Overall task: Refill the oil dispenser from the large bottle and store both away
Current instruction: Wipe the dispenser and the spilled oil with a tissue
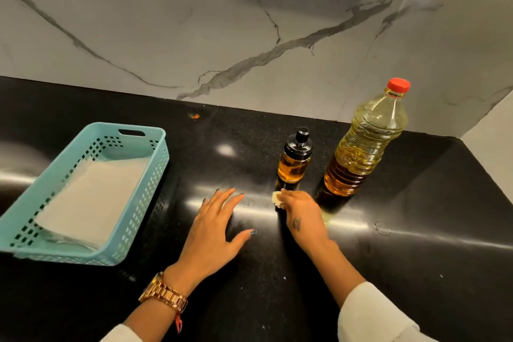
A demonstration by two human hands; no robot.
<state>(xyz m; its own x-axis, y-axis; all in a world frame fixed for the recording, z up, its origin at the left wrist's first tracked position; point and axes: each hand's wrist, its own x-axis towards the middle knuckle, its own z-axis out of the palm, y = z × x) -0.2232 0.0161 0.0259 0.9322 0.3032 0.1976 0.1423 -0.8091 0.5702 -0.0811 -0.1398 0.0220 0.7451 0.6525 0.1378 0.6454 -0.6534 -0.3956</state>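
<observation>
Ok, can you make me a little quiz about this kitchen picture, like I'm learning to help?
1. True or false: the large oil bottle has its red cap on.
2. What is the right hand pinching? A) a spoon B) a small pale wad C) the dispenser's lid
3. Fill in: the small oil dispenser stands to the ____ of the large bottle, as the camera sees it.

Key:
1. True.
2. B. The pale wad is pressed on the black counter just in front of the dispenser. The left hand lies flat, fingers spread, holding nothing.
3. Left. The blue basket sits further left still.
</observation>
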